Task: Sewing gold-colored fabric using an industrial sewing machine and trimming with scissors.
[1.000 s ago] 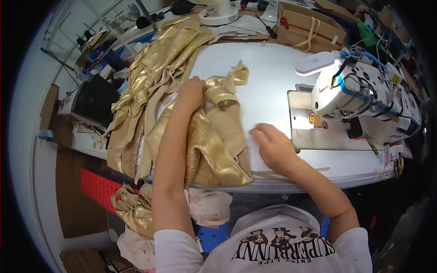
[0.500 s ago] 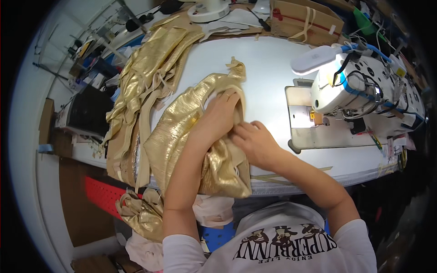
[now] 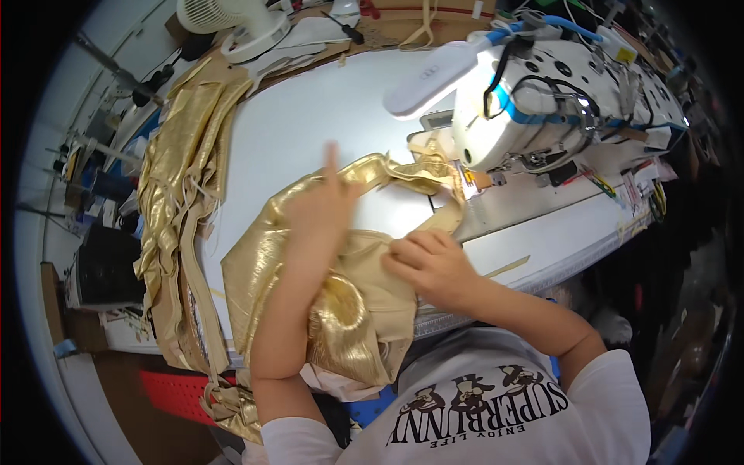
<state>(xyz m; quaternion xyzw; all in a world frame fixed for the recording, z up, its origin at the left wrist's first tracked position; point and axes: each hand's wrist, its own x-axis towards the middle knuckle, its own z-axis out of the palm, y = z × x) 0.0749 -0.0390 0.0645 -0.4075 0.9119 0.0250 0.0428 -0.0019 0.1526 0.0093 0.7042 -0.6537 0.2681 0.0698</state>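
A shiny gold garment piece point(image 3: 260, 256) with a beige back side lies across the white sewing table. Its narrow far end reaches to the needle area of the sewing machine point(image 3: 535, 101), where a strip curves round as a loop. My left hand point(image 3: 319, 209), blurred by motion, is over the gold cloth with one finger stretched out and nothing visible in it. At the near side of the loop, my right hand point(image 3: 430, 267) has its fingers curled, pinching the beige edge. What lies beneath its fingertips is hidden.
More gold pieces point(image 3: 178, 155) are heaped along the table's left side. A white fan point(image 3: 256, 35) stands at the back left. A white lamp-like arm point(image 3: 430, 77) juts out from the machine. Below the table at left is a red perforated panel point(image 3: 174, 395).
The view has shifted right. The garment's far end has moved to the machine's needle area. My left hand has come away from the loop edge; my right hand stays at the cloth.
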